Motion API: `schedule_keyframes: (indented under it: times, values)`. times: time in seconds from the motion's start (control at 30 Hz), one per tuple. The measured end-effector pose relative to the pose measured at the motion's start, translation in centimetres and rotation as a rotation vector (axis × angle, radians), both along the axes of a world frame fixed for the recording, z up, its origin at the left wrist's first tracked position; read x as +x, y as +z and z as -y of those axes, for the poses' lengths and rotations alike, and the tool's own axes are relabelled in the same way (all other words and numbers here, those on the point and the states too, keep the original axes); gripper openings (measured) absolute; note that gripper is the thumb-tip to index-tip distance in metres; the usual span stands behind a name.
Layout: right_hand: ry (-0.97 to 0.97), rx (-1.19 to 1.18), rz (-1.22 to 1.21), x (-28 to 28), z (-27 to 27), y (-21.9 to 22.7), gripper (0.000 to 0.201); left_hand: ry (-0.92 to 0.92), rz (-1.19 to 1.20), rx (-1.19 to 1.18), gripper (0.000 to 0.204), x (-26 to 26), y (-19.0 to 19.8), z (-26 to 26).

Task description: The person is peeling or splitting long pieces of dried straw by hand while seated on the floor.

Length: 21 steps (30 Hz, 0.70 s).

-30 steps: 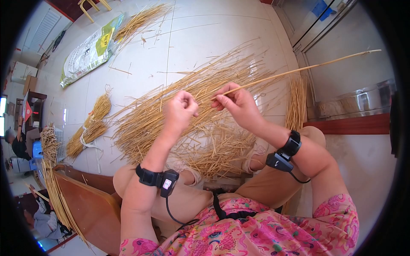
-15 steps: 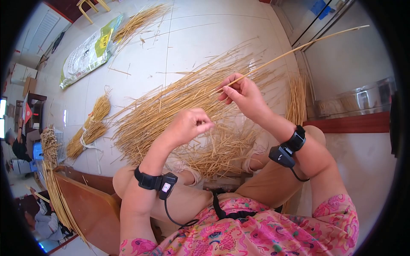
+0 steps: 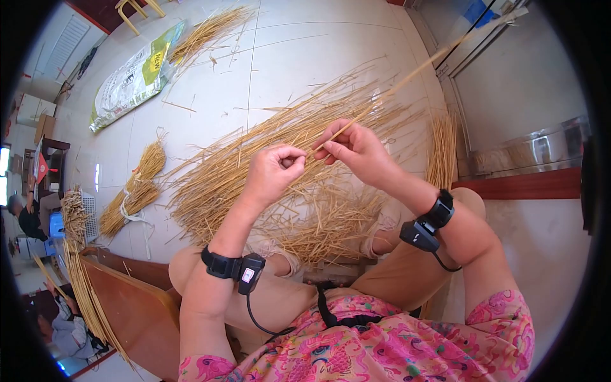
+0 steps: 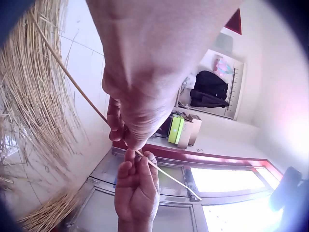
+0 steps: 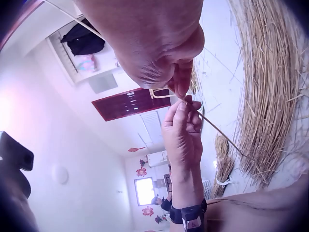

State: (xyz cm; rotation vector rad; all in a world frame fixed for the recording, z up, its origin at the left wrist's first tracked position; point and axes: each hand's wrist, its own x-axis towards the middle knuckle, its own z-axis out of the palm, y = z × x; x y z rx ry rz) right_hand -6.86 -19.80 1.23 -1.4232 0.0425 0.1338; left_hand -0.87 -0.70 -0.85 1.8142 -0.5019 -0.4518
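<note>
A long, thin straw stalk (image 3: 420, 71) runs from the hands to the upper right, its far part blurred. My right hand (image 3: 359, 153) pinches it between thumb and fingers. Close beside it, my left hand (image 3: 272, 172) has its fingers curled in, fingertips almost meeting the right hand's. Seen from the left wrist, the stalk (image 4: 73, 81) passes into the left fingers and comes out past the right fingertips. From the right wrist, the left thumb and fingers pinch the stalk (image 5: 219, 130), whose darker end slants down towards the loose straw (image 3: 235, 172) spread on the floor.
Short straw scraps (image 3: 324, 232) lie by the feet. A tied straw bundle (image 3: 130, 191) and a printed sack (image 3: 133, 79) lie to the left. More straw (image 3: 442, 149) stands by the metal-framed door (image 3: 522, 95). A wooden chair (image 3: 130, 312) is at the left knee.
The left hand dropped away from the right, towards the body, then came back up beside it and onto the stalk. The stalk's far end has swung upward and to the left.
</note>
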Motion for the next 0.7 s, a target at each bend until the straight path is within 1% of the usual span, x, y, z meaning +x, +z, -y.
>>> schedule_keyframes:
  times: [0.07,0.17,0.27,0.37,0.47,0.7]
  values:
    - [0.022,-0.012,0.014,-0.1,-0.1,0.4,0.006,-0.018,-0.028,0.033,0.011,0.0,0.2,-0.2]
    - [0.079,-0.044,0.038,-0.2,-0.1,-0.1,0.009,-0.084,-0.007,0.102,0.009,0.1,0.7,-0.3]
    - [0.012,-0.004,0.012,-0.4,-0.6,0.2,0.005,-0.063,0.086,0.11,0.006,-0.2,0.7,-0.1]
    - [-0.013,-0.034,-0.067,-0.2,-0.5,-0.2,0.004,-0.046,0.223,0.15,0.004,-0.6,1.4,0.3]
    - [-0.035,-0.057,-0.073,-0.4,-0.8,-0.3,0.004,-0.041,0.284,0.173,0.005,-0.7,1.6,0.4]
    - [-0.032,-0.056,-0.055,-0.5,-1.1,-0.6,0.004,0.0,0.189,0.206,0.005,-0.8,1.5,0.6]
